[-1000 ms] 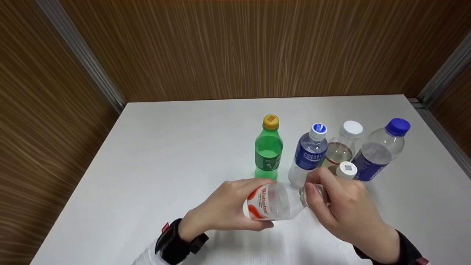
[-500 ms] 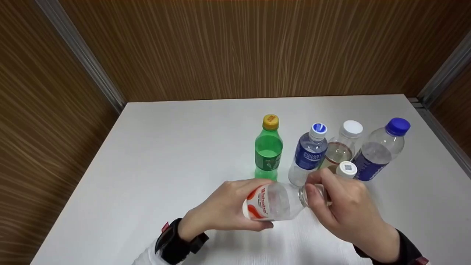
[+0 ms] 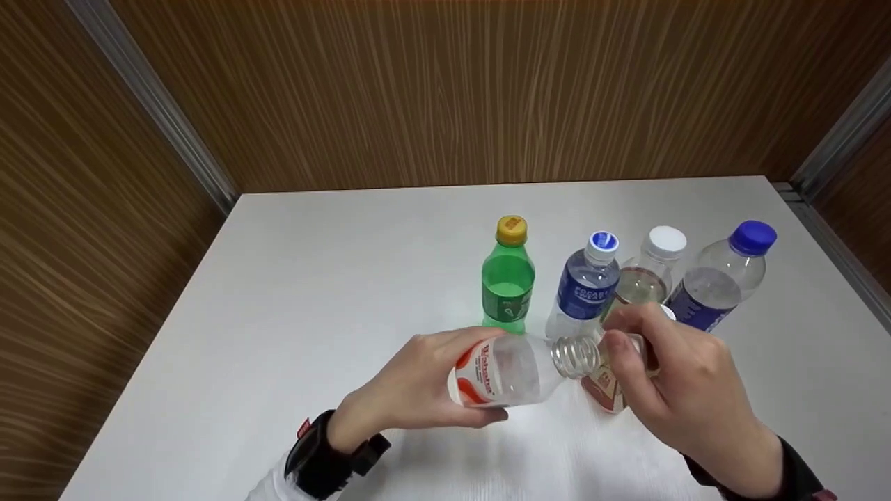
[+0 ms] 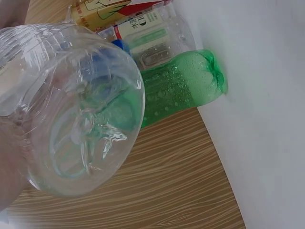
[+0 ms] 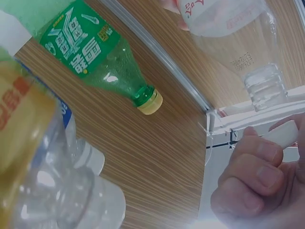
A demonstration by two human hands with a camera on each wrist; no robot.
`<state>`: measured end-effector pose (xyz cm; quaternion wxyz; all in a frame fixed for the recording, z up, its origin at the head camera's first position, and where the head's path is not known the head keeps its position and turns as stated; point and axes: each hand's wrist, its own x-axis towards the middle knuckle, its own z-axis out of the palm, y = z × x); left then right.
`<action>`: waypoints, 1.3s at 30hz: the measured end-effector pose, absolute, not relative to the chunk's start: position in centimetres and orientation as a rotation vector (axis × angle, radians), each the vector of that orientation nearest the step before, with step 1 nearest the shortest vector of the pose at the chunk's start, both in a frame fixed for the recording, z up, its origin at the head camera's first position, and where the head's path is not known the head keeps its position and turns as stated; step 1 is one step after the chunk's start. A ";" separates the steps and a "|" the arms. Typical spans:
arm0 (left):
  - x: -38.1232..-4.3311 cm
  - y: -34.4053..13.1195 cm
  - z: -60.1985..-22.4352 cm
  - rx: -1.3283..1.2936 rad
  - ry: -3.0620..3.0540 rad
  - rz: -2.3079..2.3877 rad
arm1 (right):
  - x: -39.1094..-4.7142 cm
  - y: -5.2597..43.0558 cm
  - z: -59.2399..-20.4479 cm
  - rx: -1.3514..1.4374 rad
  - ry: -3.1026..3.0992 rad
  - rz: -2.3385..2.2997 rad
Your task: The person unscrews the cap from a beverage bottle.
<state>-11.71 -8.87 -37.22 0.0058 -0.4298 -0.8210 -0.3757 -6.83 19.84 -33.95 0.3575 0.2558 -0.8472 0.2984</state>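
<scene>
My left hand [image 3: 424, 383] grips a clear plastic bottle [image 3: 518, 372] with a red and white label round its body. The bottle lies tilted in the air, its bare threaded neck pointing right. Just past that neck is my right hand [image 3: 686, 383], fingers curled. In the right wrist view it pinches a white bottle cap [image 5: 283, 135], apart from the neck. The left wrist view looks at the base of the held bottle [image 4: 90, 129]; most of the left hand is out of that view.
Behind the hands stand a green bottle [image 3: 508, 282] with a yellow cap, a blue-labelled bottle [image 3: 587, 289], a white-capped bottle [image 3: 665, 243] and a big blue-capped bottle [image 3: 717, 278]. My right hand partly hides another bottle [image 3: 604, 390]. Wood-grain panels [image 3: 445, 90] enclose the white table [image 3: 313, 278].
The right hand has moved right, away from the bottle's neck, with the cap; the threads now show. The left hand and bottle have shifted slightly left and up.
</scene>
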 end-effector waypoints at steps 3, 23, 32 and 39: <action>-11.7 -9.4 -36.8 -1.309 -2.536 -1.189 | -6.5 20.1 -33.9 0.605 -2.254 0.749; -11.8 -10.4 -36.0 -1.133 -2.350 -1.331 | -6.1 15.4 -39.2 0.800 -2.705 0.430; -11.8 -10.2 -35.8 -1.130 -2.382 -1.330 | -6.4 14.8 -41.1 0.861 -2.759 0.317; -11.8 -10.2 -35.9 -1.132 -2.381 -1.304 | -6.6 14.9 -41.2 0.874 -2.792 0.274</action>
